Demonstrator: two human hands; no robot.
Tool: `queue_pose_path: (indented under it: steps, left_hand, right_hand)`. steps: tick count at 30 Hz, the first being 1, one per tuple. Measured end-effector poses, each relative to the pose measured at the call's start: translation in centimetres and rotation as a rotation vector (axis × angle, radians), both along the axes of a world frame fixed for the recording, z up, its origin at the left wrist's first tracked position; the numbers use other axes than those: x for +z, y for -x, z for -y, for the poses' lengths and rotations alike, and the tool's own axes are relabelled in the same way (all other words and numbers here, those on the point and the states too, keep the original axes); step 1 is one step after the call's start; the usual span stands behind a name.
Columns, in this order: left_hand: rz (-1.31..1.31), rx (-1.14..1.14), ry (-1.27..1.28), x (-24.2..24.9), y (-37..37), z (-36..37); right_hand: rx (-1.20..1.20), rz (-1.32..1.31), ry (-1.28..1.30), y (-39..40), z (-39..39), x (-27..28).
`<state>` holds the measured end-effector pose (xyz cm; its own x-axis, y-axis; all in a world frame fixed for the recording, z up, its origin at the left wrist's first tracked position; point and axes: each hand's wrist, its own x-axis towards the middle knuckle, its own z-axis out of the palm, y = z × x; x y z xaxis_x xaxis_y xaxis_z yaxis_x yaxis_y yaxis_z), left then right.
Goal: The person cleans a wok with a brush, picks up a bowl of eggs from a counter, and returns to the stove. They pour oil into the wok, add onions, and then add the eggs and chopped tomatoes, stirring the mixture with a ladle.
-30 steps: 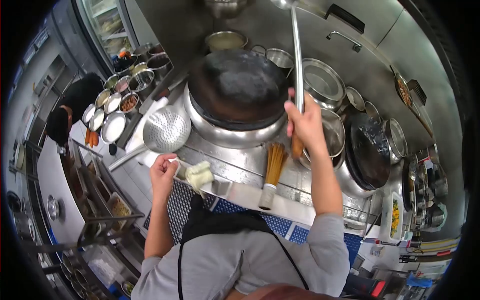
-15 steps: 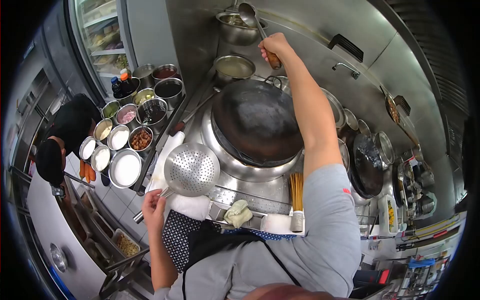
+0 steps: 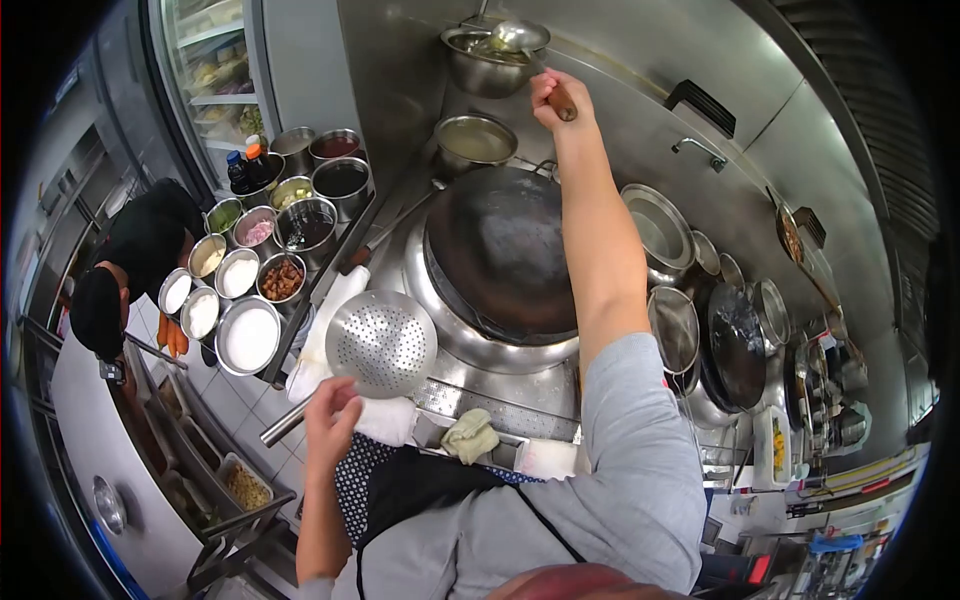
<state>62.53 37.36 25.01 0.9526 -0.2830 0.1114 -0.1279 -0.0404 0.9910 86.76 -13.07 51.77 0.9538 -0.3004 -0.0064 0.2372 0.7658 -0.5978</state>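
My left hand [image 3: 332, 415] is closed round the handle of a perforated metal strainer [image 3: 382, 343], held over the near-left edge of the stove. My right hand [image 3: 562, 98] is stretched far forward and grips the wooden handle of a ladle [image 3: 519, 37]. The ladle's bowl is at the rim of the far metal bowl [image 3: 486, 75]. Nearer stands a second metal bowl [image 3: 476, 140] of pale liquid. Below my right forearm lies a large dark wok [image 3: 505, 250] on the round burner ring, its right side partly hidden by the arm.
Several containers of ingredients, one of white powder [image 3: 249, 336], stand at the left beside two bottles. A person in dark clothes [image 3: 150, 240] bends at the far left. A folded cloth [image 3: 469, 436] lies on the near edge. Another wok [image 3: 737, 345] and strainers stand at the right.
My right hand has turned the ladle and brought its bowl down to the far bowl. My left hand has shifted slightly right and the strainer's handle has tilted. The view has shifted slightly.
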Motion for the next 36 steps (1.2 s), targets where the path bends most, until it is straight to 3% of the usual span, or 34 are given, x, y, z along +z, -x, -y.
queue_pose_path:
  steps: [5,8,12,14,16,17,18,19,23,26,28,31,33,36]
  left_hand:
    - [0.465,-0.351,-0.198,6.1,0.0,9.4]
    - [0.678,-0.499,-0.33,5.8,0.5,15.0]
    - [0.873,-0.486,-0.646,3.3,1.8,20.2]
    - [0.878,-0.461,-0.686,2.7,1.9,21.2]
    - [0.877,-0.447,-0.709,3.1,1.6,22.5]
    - [0.871,-0.451,-0.7,3.2,1.1,22.9]
    - [0.863,-0.466,-0.691,3.3,0.7,23.7]
    - [0.889,-0.459,-0.657,3.0,0.3,24.5]
    - [0.922,-0.456,-0.698,1.6,-0.8,26.8]
    - [0.997,-0.374,-0.68,2.0,-0.7,27.2]
    - [1.009,-0.369,-0.661,2.7,-0.4,27.2]
    - [0.993,-0.363,-0.61,2.2,-0.9,27.1]
    - [1.014,-0.36,-0.544,1.7,-1.5,26.8]
    - [0.922,-0.403,-0.551,1.2,-2.0,26.9]
  right_hand:
    - [0.143,0.17,-0.197,10.2,0.0,-1.1]
    - [0.142,0.101,-0.216,18.2,-0.7,-3.6]
    - [0.114,-0.09,-0.07,28.4,-1.4,-8.3]
    - [-0.081,-0.312,0.053,33.4,-4.2,-9.8]
    - [-0.102,-0.551,0.327,37.8,-6.0,-12.0]
    - [-0.085,-0.65,0.305,39.5,-6.6,-13.2]
    - [-0.129,-0.557,0.339,41.1,-7.6,-14.9]
    - [-0.006,-0.781,0.26,41.5,-8.4,-13.5]
    - [0.13,-0.486,-0.117,39.7,-8.9,-16.5]
    - [0.082,-0.431,-0.285,34.8,-6.7,-19.3]
    - [0.071,-0.401,-0.162,32.7,-5.2,-19.7]
    - [-0.296,-0.8,0.588,33.9,-6.0,-18.5]
    - [-0.285,-0.845,0.887,36.8,-6.1,-17.7]
    - [-0.146,-0.832,0.93,41.1,-6.3,-17.2]
